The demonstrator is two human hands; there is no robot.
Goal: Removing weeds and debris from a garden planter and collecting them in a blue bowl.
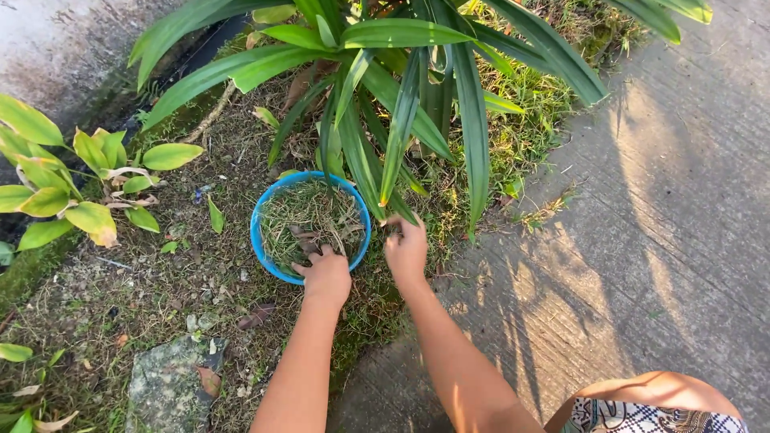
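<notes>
Gripping the blue basin (pixel 258 232) rim at six o'clock, the left hand (pixel 326 277) clenched; right hand (pixel 406 250) pinched grass (pixel 399 227). The clippings (pixel 309 216) looked light, loose.

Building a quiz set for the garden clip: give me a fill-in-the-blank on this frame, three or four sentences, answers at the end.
1. The left hand reaches into a round bowl whose rim is ____ in colour.
2. The bowl is filled with cut ____.
3. The right hand is at the base of a plant with long green ____.
4. To the person's right lies a ____ path.

Missing words: blue; grass; leaves; concrete
</notes>
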